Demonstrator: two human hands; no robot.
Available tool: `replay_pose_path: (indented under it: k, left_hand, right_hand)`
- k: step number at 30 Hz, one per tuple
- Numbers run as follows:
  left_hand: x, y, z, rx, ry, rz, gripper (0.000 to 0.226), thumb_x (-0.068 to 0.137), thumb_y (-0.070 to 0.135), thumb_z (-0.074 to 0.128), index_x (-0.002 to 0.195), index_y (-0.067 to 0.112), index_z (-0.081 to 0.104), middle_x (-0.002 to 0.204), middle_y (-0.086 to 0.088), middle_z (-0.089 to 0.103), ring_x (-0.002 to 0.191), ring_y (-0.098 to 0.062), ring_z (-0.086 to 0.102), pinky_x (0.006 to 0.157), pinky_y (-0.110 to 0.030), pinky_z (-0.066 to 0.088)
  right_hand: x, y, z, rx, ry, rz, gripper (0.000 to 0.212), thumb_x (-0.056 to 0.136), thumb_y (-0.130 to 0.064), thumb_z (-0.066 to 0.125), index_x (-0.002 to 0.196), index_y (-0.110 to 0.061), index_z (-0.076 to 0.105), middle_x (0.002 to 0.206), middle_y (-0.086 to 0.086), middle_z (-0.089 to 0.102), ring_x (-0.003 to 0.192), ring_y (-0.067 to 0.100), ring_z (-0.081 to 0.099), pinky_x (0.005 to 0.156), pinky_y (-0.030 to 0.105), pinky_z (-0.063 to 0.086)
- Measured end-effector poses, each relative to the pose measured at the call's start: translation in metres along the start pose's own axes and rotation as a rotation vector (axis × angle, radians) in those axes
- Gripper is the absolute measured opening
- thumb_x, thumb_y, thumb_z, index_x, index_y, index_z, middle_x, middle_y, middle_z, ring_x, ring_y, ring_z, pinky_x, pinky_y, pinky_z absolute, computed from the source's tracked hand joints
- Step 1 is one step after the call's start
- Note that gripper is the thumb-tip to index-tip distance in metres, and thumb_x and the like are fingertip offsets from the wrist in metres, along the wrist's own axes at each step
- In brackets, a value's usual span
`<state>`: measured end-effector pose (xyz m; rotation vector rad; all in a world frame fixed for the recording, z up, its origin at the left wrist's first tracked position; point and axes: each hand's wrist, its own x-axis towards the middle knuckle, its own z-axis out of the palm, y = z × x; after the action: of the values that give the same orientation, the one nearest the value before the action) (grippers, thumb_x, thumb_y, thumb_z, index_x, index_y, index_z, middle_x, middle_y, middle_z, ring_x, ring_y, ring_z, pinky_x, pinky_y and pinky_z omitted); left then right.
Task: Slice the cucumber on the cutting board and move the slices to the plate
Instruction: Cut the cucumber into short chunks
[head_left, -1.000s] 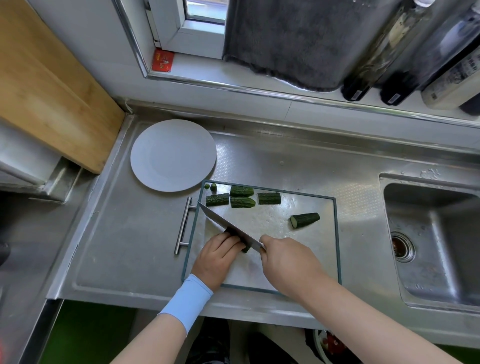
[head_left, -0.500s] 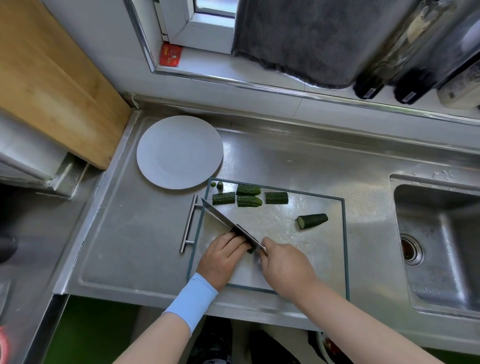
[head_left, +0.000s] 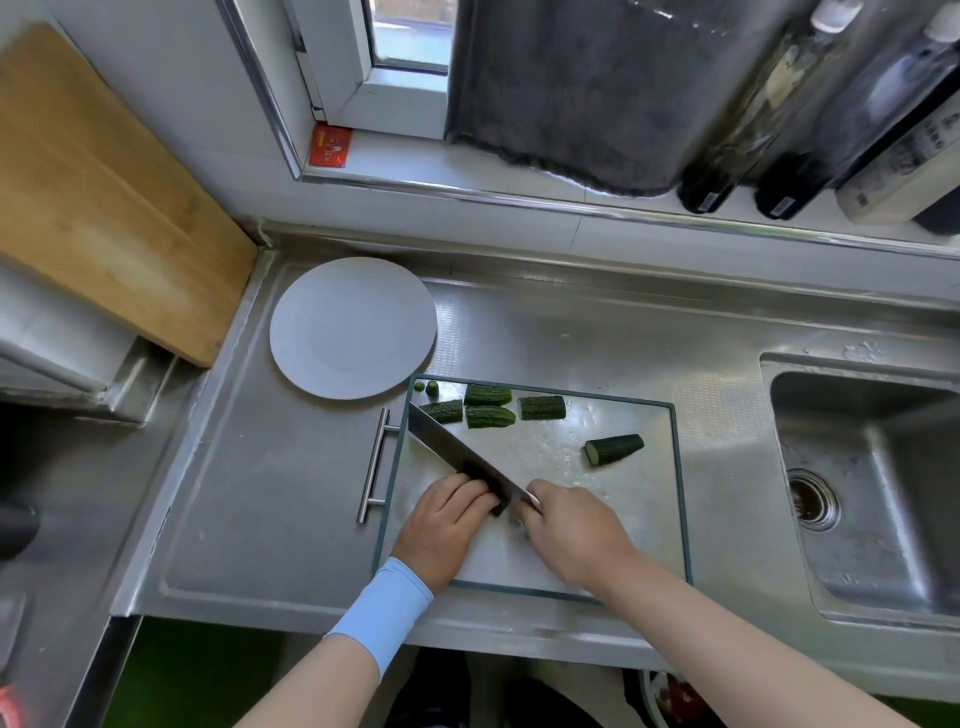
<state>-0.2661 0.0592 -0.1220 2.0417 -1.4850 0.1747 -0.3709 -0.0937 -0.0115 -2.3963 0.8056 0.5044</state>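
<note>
Knife (head_left: 456, 451) barely shifted; right hand (head_left: 571, 530) grips it, left hand (head_left: 441, 519) fingers curled on cucumber piece (head_left: 474, 469), so a slip could nick knuckles.

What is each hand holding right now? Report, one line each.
Left hand: fingers curled on the cucumber piece under the blade.
Right hand: closed on the handle of the knife, whose blade lies across that piece.

Cucumber piece (head_left: 470, 469) mostly under left hand (head_left: 447, 525)
</note>
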Motion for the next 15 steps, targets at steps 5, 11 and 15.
replay_pose_path:
  k: [5,11,15]
  left_hand:
    - [0.021,0.000,-0.009,0.039,-0.093,0.036,0.035,0.076,0.011,0.078,0.109,0.016,0.067,0.110,-0.004,0.064,0.103,-0.025,0.055,0.094,-0.032,0.041]
    - [0.041,-0.013,-0.023,0.100,-0.401,0.001,0.048,0.066,0.019,0.081,0.110,0.026,0.065,0.112,0.002,0.060,0.106,-0.021,0.047,0.093,-0.031,0.041]
    - [0.056,-0.014,-0.041,0.042,-0.503,-0.176,0.039,0.084,0.033,0.065,0.122,0.026,0.059,0.124,0.002,0.054,0.117,-0.020,0.041,0.101,-0.037,0.041]
  right_hand:
    - [-0.006,0.011,-0.024,0.116,0.053,0.023,0.025,0.097,-0.052,0.047,0.095,-0.030,0.058,0.077,-0.007,0.064,0.073,0.016,0.061,0.065,0.035,0.050]
    - [-0.010,0.018,-0.050,0.090,0.137,0.033,0.018,0.098,-0.046,0.047,0.099,-0.030,0.055,0.072,-0.008,0.066,0.061,0.010,0.061,0.057,0.031,0.051]
    - [-0.014,0.026,-0.053,0.097,0.165,0.068,0.014,0.097,-0.044,0.048,0.093,-0.031,0.052,0.069,-0.009,0.064,0.060,0.008,0.060,0.059,0.032,0.052]
